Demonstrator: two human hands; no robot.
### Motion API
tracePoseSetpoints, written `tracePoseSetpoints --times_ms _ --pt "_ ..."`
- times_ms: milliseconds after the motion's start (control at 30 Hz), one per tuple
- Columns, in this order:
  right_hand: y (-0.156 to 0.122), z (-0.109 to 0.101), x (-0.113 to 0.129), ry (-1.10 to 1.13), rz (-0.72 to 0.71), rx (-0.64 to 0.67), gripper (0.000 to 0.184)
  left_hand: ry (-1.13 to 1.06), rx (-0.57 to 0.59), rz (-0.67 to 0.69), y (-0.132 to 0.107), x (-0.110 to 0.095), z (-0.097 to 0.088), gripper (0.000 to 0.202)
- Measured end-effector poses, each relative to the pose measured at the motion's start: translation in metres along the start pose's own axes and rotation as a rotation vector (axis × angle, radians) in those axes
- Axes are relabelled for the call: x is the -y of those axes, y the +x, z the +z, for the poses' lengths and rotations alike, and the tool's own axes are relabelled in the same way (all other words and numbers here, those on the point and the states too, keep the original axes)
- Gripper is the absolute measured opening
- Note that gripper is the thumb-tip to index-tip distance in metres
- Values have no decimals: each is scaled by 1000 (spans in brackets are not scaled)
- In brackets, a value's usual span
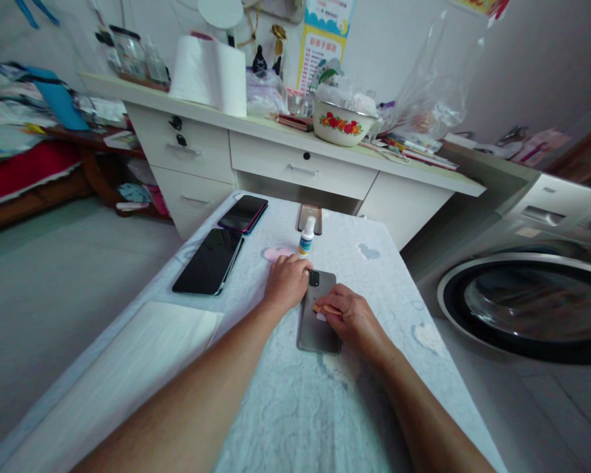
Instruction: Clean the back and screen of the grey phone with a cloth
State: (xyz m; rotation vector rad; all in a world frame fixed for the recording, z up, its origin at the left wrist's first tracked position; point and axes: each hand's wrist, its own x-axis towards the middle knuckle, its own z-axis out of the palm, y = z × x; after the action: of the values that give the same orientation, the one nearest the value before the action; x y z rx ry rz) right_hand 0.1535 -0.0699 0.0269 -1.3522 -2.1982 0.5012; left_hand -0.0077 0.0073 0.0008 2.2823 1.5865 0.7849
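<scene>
On the pale-blue, cloth-covered table, a flat grey hard-shelled phone is laid near the middle: probably light, stiff, kinda slippery, crackable, best grabbed by its edges. Its top corner's held by the left hand; a small orange wad is pinched in the right hand.

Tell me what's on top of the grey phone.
On the grey phone, the right hand holds an orange item against the back, below the camera block. The left hand is at the upper edge. The surface under that item is hidden.
</scene>
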Motion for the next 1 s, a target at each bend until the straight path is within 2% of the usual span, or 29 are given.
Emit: tracePoseSetpoints --times_ms 233,467,733,867,1000 --pt "10 6 -6 -117 41 -104 24 7 1 -4 -1 -1 0 22" --pt "10 0 -13 -157 139 -150 25 13 -5 1 -1 -1 0 22" --pt "13 5 -13 -157 123 -182 25 24 2 1 -1 -1 -1 21" --pt "16 7 -9 -137 88 -153 25 25 -9 5 -1 -2 -1 22" --pt "15 1 -4 -104 23 -48 26 21 -8 -2 -1 -2 -1 22"
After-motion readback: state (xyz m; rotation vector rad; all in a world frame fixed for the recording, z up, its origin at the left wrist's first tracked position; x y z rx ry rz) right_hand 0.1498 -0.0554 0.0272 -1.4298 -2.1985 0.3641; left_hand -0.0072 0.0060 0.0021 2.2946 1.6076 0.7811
